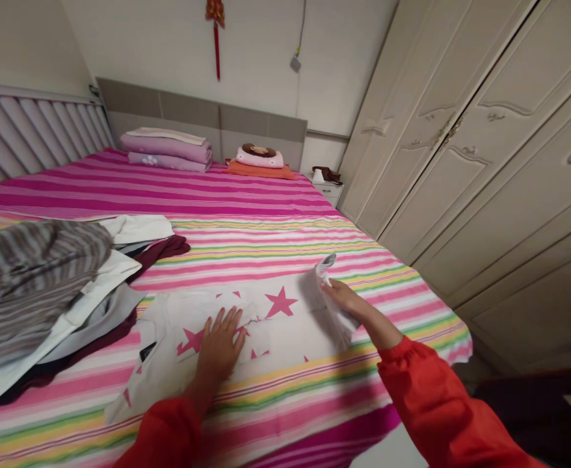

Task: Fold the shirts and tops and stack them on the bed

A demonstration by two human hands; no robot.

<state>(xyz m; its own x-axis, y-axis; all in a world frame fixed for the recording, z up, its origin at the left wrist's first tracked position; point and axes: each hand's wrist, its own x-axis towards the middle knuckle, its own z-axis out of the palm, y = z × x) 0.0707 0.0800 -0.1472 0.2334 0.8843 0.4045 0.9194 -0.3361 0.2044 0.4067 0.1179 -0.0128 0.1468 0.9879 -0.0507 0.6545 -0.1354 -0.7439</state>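
Observation:
A white garment with pink stars [285,331] lies stretched out across the striped bed sheet, its kind hard to make out. My left hand [221,344] rests flat on its left part, fingers spread. At the right end, my right hand [338,294] pinches the edge and holds it raised off the bed, so that a bit of the grey underside shows at the top. The lifted end casts a shadow over the cloth. Left of the garment is a heap of clothes [46,286], with a grey striped piece on top and white, grey and maroon ones under it.
Folded purple bedding [168,149] and an orange folded piece with a pink pillow [260,157] lie by the headboard [188,107]. A cream wardrobe [461,162] lines the right side. A small nightstand [329,190] stands beyond the bed. A white rail [36,123] borders the left.

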